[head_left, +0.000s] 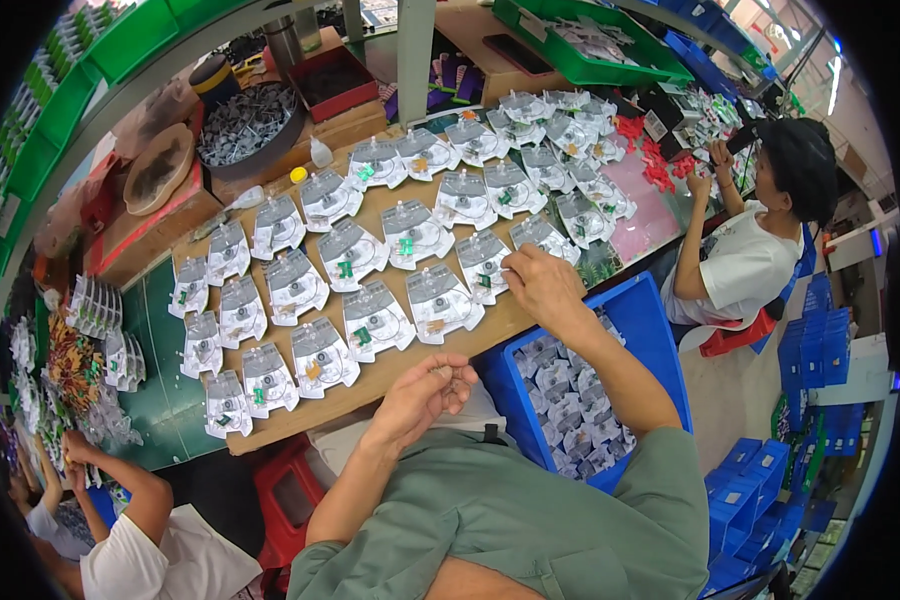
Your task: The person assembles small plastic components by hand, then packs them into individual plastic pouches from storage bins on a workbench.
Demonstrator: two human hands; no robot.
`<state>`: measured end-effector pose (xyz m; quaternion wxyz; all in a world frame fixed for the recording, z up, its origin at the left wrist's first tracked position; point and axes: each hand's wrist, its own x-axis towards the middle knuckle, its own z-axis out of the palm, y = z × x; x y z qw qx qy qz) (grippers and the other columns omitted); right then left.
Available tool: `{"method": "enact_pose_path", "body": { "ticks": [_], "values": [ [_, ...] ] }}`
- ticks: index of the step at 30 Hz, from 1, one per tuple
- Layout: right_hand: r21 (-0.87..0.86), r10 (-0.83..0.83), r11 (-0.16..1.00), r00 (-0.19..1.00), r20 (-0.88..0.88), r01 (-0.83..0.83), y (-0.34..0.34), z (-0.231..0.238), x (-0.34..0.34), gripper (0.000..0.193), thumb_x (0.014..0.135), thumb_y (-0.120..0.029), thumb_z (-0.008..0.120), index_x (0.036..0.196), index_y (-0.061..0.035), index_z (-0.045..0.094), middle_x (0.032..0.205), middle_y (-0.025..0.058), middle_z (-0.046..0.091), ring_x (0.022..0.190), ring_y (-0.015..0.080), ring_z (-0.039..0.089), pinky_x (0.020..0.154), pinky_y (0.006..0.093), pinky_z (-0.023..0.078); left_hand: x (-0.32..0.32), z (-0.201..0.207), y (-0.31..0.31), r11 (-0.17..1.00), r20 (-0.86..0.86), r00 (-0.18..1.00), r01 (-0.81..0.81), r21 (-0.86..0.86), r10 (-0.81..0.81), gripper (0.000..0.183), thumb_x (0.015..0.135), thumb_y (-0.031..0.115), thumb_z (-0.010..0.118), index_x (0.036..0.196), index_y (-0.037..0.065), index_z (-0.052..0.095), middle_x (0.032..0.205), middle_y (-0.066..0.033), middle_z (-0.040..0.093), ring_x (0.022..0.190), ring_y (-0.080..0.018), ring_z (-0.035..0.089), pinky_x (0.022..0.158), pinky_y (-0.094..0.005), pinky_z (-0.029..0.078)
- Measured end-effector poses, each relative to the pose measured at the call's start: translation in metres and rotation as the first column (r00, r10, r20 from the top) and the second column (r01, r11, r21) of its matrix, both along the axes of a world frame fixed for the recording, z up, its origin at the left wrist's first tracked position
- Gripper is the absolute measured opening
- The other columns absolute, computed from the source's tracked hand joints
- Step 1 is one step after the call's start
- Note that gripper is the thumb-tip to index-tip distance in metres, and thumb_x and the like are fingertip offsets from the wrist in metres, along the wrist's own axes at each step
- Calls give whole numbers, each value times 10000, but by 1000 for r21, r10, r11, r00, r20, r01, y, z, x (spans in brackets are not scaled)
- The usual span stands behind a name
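Just off the near edge of the wooden board, the left hand hangs above the lap, fingers loosely curled, with nothing visible in them. To its right sits a blue bin heaped with small grey pieces, the right forearm reaching across it.

Slightly farther, at the board's right end, the right hand bends its fingers down beside a grey-and-white part; I cannot tell whether they pinch anything. That part lies flat among rows of similar ones, many bearing a small green or orange block.

The step in hand looks like fitting or adjusting small pieces on the parts one by one. The next move probably calls for a light, exact fingertip touch, without nudging neighbouring parts or snagging the thin wires.

Beyond the rows, a white squeeze bottle stands near a dark bowl of grey pieces.
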<state>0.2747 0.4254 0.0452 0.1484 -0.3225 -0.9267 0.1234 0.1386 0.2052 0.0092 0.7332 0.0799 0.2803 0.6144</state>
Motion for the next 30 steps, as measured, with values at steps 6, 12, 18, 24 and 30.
{"method": "enact_pose_path", "body": {
  "ticks": [6, 12, 18, 24, 30],
  "values": [
    [30, 21, 999, 995, 95, -24, 8, -26, -6, 113, 785, -132, 661, 801, -21, 679, 808, 147, 633, 747, 341, 654, 660, 455, 514, -3, 2, 7, 999, -25, 998, 51, -5, -51, 319, 1022, 184, 447, 1258, -27, 490, 1075, -127, 620, 787, -142, 568, 632, -253, 453],
    [-30, 54, 998, 993, 102, -51, 14, -16, -17, 156, 776, -165, 662, 760, -10, 675, 785, 168, 643, 743, 360, 653, 679, 466, 516, -13, 9, 20, 999, -4, 999, -50, 2, 50, 355, 1019, 247, 469, 1224, -34, 542, 1043, -122, 639, 771, -140, 565, 624, -247, 454],
    [-50, 33, 998, 999, -42, -35, 3, 21, -14, 156, 830, -167, 690, 887, -22, 686, 831, 146, 648, 749, 312, 650, 646, 393, 512, -18, 6, 37, 990, -66, 989, -136, -31, 134, 370, 1006, 204, 488, 1280, -44, 508, 875, -56, 607, 651, -105, 510, 507, -210, 411],
    [-596, 293, 667, 893, -341, -447, -38, 47, -29, 228, 881, -214, 681, 990, -14, 695, 874, 120, 677, 780, 212, 650, 686, 306, 501, -5, 14, 38, 994, -625, 773, -90, 69, 113, 335, 988, 166, 482, 1290, 21, 463, 766, -11, 556, 574, -55, 447, 481, -184, 355],
    [-577, 463, 680, 875, -139, -452, -30, 36, -40, 316, 850, -327, 680, 935, -23, 696, 811, 157, 685, 749, 298, 663, 685, 378, 509, -9, 20, 40, 997, -850, 522, -55, 50, 71, 270, 890, 99, 518, 1138, -1, 482, 765, -27, 570, 613, -69, 489, 534, -212, 398]
  ]
}}
